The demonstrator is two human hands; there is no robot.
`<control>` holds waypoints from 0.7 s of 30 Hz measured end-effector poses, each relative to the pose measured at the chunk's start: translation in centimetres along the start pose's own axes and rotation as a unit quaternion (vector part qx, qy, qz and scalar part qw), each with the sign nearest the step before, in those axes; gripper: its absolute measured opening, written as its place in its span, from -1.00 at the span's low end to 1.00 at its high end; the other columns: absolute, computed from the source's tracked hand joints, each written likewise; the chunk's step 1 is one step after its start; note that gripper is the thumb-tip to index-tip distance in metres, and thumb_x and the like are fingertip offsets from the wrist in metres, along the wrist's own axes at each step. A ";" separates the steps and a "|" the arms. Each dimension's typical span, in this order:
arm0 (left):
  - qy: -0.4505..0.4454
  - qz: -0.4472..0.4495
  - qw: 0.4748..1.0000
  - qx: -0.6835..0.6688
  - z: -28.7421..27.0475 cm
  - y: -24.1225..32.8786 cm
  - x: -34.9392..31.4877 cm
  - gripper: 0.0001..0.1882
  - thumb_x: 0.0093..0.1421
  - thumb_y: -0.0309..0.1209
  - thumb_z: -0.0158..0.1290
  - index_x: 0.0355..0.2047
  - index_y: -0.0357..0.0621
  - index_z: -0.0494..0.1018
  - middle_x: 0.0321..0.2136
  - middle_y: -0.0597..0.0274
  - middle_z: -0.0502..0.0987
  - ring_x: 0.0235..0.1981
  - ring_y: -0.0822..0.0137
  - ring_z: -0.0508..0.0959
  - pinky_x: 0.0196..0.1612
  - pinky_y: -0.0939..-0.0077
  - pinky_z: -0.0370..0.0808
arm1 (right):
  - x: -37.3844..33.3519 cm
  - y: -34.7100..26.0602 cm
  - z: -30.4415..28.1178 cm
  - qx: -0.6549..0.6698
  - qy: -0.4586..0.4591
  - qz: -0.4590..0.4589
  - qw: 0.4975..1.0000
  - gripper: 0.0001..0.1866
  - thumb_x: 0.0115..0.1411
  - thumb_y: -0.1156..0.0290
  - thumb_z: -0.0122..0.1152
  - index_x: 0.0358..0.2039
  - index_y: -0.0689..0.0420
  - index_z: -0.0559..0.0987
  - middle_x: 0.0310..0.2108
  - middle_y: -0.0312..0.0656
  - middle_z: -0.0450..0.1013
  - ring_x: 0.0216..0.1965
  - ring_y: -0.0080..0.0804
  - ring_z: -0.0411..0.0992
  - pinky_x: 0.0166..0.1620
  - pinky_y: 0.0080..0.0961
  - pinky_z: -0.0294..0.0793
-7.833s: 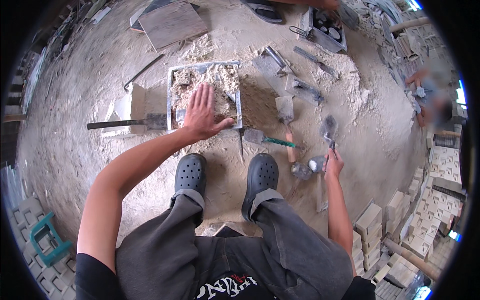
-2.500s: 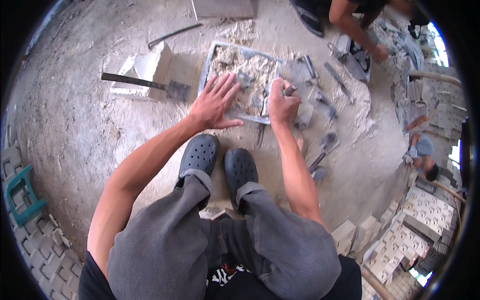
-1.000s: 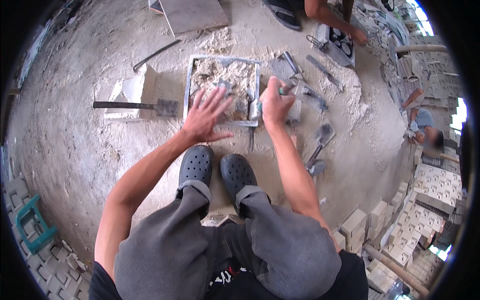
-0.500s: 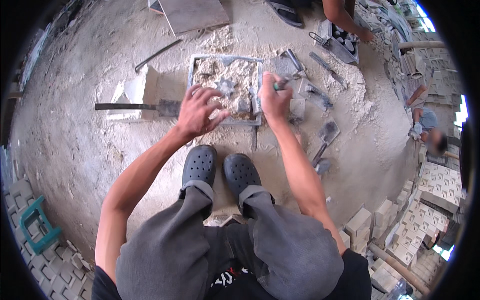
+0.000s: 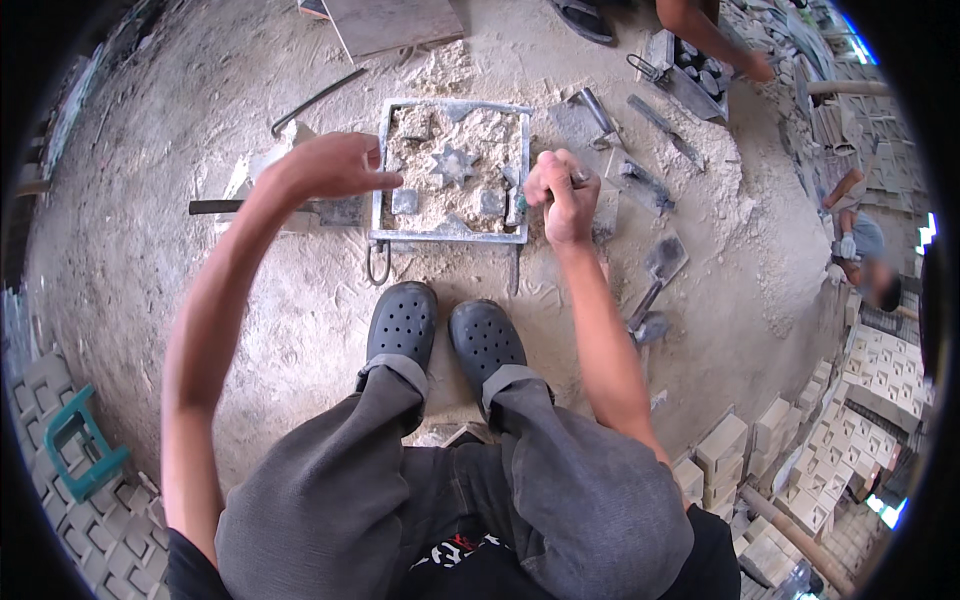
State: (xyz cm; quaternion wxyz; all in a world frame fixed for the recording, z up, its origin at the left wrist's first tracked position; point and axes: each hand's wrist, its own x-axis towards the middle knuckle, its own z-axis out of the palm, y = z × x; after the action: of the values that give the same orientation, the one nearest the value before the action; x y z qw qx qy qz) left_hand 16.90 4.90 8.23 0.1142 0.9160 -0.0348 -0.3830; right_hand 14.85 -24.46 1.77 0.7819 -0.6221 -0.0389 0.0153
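A square metal mould frame (image 5: 452,237) lies on the ground in front of my feet, filled with pale crumbly powder (image 5: 415,170). Set in the powder are a grey star-shaped piece (image 5: 454,167) at the middle and several small square blocks, one of them a near-left block (image 5: 405,202). My left hand (image 5: 345,165) hovers by the frame's left side, fingers stretched and thumb apart, holding nothing. At the right side, my right hand (image 5: 565,195) is closed round a small tool with a green part (image 5: 520,203); most of it is hidden by my fingers.
Right of the frame lie a trowel (image 5: 660,265), a flat-bladed tool (image 5: 665,135) and powder heaps. A long-handled flat tool (image 5: 340,211) rests at left, near a bent rod (image 5: 318,100). A co-worker's hand (image 5: 757,68) is at a metal box (image 5: 712,100). Patterned blocks (image 5: 885,375) are stacked far right.
My left hand has moved up and left, off the frame's near-left part, uncovering blocks and a wire loop. My right hand has turned, lowering the tool's green part toward the frame's right edge.
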 end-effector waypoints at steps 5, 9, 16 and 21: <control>0.111 -0.007 0.991 0.076 6.7 0.9 1.7 0.50 -0.18 0.46 0.23 0.45 -0.19 -0.34 0.43 -0.30 -0.20 0.44 -0.21 -0.09 0.36 -0.27 0.09 | 2.8 -1.5 0.8 -0.084 -0.129 -0.040 0.987 -0.48 0.31 0.38 0.11 -0.81 -0.02 0.26 -0.83 -0.44 0.15 -0.81 -0.67 0.07 -0.72 -0.59 0.00; 0.153 0.002 0.988 0.001 13.2 -0.1 2.8 0.69 -0.35 0.51 0.28 0.43 -0.32 -0.45 0.43 -0.40 -0.35 0.45 -0.30 -0.17 0.37 -0.27 0.06 | 3.5 -8.6 3.3 -0.059 -0.063 -0.165 0.983 -0.44 0.34 0.37 0.06 -0.85 -0.07 0.26 -0.87 -0.47 0.10 -0.85 -0.68 0.06 -0.78 -0.58 -0.07; 0.201 0.029 0.975 -0.086 14.1 1.5 3.0 0.68 -0.36 0.33 0.42 0.40 -0.46 -0.41 0.37 -0.56 -0.21 0.42 -0.30 -0.04 0.38 0.13 0.19 | 2.1 -1.0 1.2 -0.102 0.014 -0.183 0.978 -0.45 0.33 0.20 0.06 -0.83 -0.11 0.23 -0.90 -0.46 0.13 -0.85 -0.69 0.05 -0.79 -0.56 -0.08; 0.247 0.041 0.967 -0.050 14.8 0.1 3.1 0.69 -0.37 0.34 0.42 0.41 -0.44 -0.41 0.39 -0.48 -0.22 0.39 -0.29 0.07 0.34 0.09 0.25 | 2.6 -2.1 1.7 -0.096 -0.046 -0.113 0.988 -0.44 0.32 0.24 0.15 -0.85 -0.08 0.26 -0.89 -0.47 0.14 -0.83 -0.70 0.06 -0.77 -0.54 -0.07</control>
State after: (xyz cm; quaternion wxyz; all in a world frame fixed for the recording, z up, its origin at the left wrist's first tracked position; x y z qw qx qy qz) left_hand 8.56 1.64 -3.93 0.1809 0.9730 -0.0238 -0.1412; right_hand 17.23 -23.10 4.32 0.7125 -0.6847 -0.1456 -0.0484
